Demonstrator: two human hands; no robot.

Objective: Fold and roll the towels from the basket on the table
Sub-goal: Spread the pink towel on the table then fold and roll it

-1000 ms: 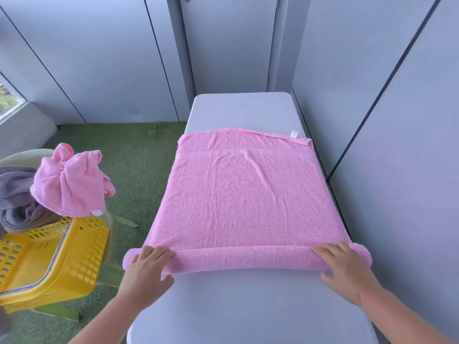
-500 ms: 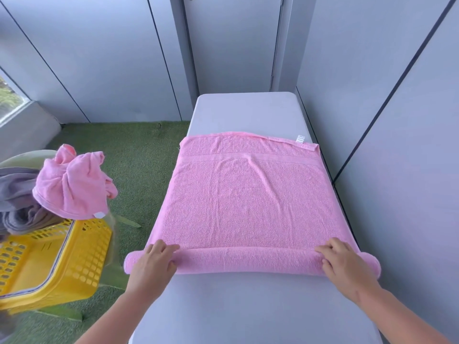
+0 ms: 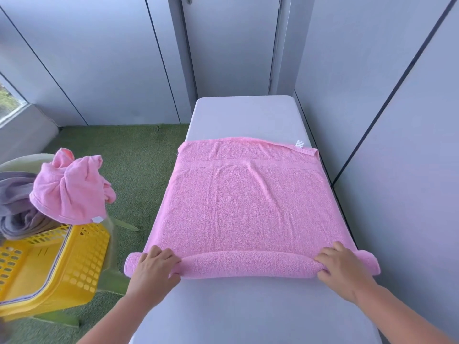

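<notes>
Pink towel lies flat across the desk from left edge to right edge, its near end wound into a roll. Our left hand and right hand curl over the roll's two ends, gripping it. We should drive both ends evenly toward the far edge, keeping it tight and square, and flatten the crease ahead.

Pale grey wall panels with dark seams enclose a floor of green artificial turf, a narrow grey table stands lengthwise along the right-hand wall, and daylight enters through a window at the left edge.
</notes>
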